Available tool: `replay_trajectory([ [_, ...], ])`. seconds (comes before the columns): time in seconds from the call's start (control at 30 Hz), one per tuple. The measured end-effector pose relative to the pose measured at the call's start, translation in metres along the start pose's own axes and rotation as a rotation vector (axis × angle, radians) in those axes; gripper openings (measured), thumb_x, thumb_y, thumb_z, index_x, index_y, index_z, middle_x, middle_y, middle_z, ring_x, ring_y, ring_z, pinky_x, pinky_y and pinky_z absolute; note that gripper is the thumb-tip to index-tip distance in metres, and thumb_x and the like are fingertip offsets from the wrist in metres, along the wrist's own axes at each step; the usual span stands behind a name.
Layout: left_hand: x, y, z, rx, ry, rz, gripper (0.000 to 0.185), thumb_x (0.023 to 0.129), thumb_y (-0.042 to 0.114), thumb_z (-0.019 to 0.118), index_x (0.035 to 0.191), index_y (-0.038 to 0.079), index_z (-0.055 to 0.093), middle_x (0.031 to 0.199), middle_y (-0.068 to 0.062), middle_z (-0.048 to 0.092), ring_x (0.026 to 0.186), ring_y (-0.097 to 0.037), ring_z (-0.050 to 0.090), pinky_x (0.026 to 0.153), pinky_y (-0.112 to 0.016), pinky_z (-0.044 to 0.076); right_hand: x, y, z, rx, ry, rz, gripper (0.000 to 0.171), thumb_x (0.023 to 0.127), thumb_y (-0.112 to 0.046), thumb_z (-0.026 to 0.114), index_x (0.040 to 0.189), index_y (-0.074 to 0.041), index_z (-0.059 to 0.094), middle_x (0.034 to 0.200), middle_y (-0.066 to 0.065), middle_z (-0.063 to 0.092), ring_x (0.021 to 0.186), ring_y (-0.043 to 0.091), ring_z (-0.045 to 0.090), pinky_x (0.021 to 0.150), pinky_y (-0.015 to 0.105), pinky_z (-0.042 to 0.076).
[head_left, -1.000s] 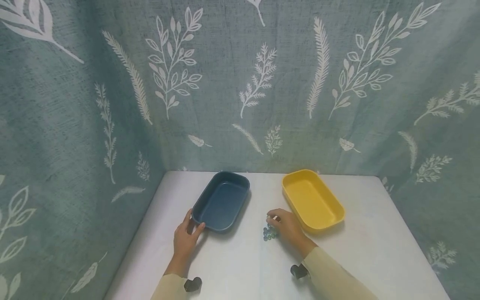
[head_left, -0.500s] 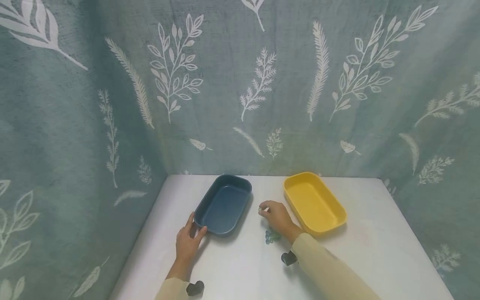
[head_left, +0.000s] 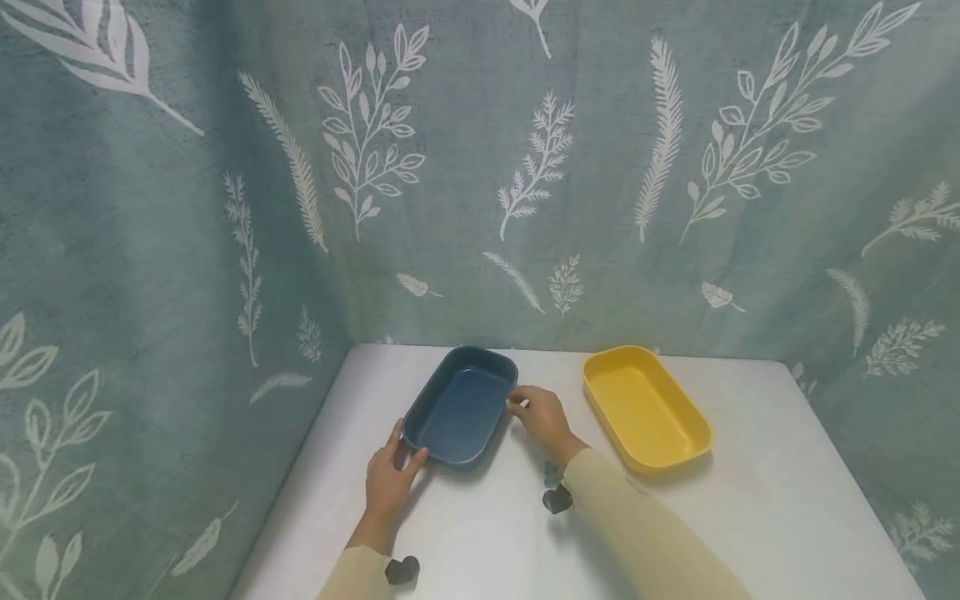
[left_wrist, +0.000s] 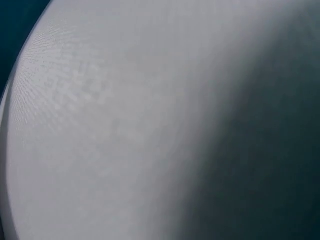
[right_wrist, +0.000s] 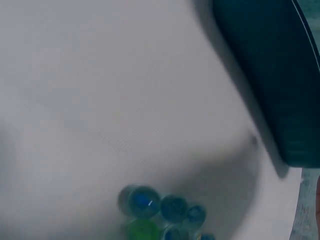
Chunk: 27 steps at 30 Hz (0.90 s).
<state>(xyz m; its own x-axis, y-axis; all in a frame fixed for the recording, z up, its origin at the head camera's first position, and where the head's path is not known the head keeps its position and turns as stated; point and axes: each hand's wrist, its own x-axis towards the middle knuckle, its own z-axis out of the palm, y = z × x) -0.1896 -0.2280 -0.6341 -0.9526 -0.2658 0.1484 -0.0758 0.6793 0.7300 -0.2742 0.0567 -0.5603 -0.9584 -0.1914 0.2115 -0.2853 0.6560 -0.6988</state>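
At the near left corner of a dark blue rectangular dish (head_left: 461, 414), my left hand (head_left: 387, 483) holds on, fingers along its outer side and thumb by the front rim. My right hand (head_left: 542, 417) is at the dish's right rim, thumb and fingertips pinching a small glass marble (head_left: 509, 403), mostly covered by the fingers. Several more marbles (head_left: 552, 475) lie on the white table, partly hidden by my right wrist. The right wrist view shows blue marbles (right_wrist: 144, 201) and a green marble (right_wrist: 143, 230) clustered together. Inside the dish, only bare blue floor shows.
A yellow dish (head_left: 647, 408) of similar shape stands to the right, beyond my right forearm. Behind the white table (head_left: 480, 533) hangs a green-grey leaf-patterned curtain (head_left: 450, 208), which also closes in both sides. The left wrist view holds mostly blurred tabletop.
My right hand has lifted a marble from the cluster and carried it left and away to the blue dish's right rim. My left hand stays at the dish's corner; the head view has shifted slightly.
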Motion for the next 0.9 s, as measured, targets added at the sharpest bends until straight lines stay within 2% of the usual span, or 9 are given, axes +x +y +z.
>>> replay_trajectory([
  [0.23, -0.01, -0.003, 0.007, -0.009, 0.006, -0.023, 0.076, 0.075, 0.062, 0.059, 0.14, 0.041, 0.026, 0.141, -0.006, 0.041, 0.122, -0.039, 0.041, 0.098, -0.061, 0.03, 0.002, -0.003, 0.008, -0.055, -0.072, 0.074, 0.017, 0.083, -0.023, 0.065, 0.099, -0.017, 0.066, 0.095, -0.004, 0.066, 0.081, 0.011, 0.058, 0.071, 0.028, 0.049],
  [0.4, -0.015, -0.004, 0.01, -0.008, 0.026, -0.001, 0.074, 0.076, 0.06, 0.06, 0.14, 0.041, 0.028, 0.14, -0.007, 0.043, 0.119, -0.04, 0.043, 0.096, -0.061, 0.032, 0.001, -0.003, 0.011, -0.072, -0.061, 0.091, 0.019, 0.083, -0.024, 0.064, 0.1, -0.016, 0.066, 0.097, -0.002, 0.066, 0.089, 0.015, 0.061, 0.079, 0.033, 0.049],
  [0.63, -0.026, -0.007, 0.012, 0.023, -0.03, -0.043, 0.078, 0.074, 0.065, 0.056, 0.141, 0.037, 0.028, 0.14, -0.005, 0.042, 0.122, -0.04, 0.042, 0.096, -0.063, 0.031, -0.007, -0.002, 0.016, -0.138, -0.071, 0.108, 0.018, 0.08, -0.023, 0.067, 0.096, -0.015, 0.067, 0.091, -0.002, 0.067, 0.088, 0.016, 0.062, 0.079, 0.033, 0.05],
  [0.8, -0.011, -0.002, 0.003, 0.009, -0.013, -0.021, 0.075, 0.076, 0.063, 0.057, 0.14, 0.041, 0.025, 0.141, -0.006, 0.042, 0.122, -0.037, 0.04, 0.097, -0.062, 0.03, 0.008, -0.009, 0.016, -0.096, -0.012, 0.072, 0.017, 0.08, -0.021, 0.067, 0.095, -0.013, 0.067, 0.086, -0.001, 0.066, 0.082, 0.015, 0.062, 0.074, 0.032, 0.05],
  [0.9, 0.0, 0.002, -0.001, 0.008, -0.003, -0.006, 0.074, 0.076, 0.063, 0.057, 0.14, 0.042, 0.024, 0.14, -0.007, 0.043, 0.121, -0.037, 0.04, 0.098, -0.061, 0.03, 0.019, -0.01, 0.016, -0.078, 0.011, 0.085, 0.017, 0.08, -0.022, 0.067, 0.095, -0.014, 0.067, 0.081, -0.003, 0.064, 0.076, 0.013, 0.059, 0.07, 0.029, 0.048],
])
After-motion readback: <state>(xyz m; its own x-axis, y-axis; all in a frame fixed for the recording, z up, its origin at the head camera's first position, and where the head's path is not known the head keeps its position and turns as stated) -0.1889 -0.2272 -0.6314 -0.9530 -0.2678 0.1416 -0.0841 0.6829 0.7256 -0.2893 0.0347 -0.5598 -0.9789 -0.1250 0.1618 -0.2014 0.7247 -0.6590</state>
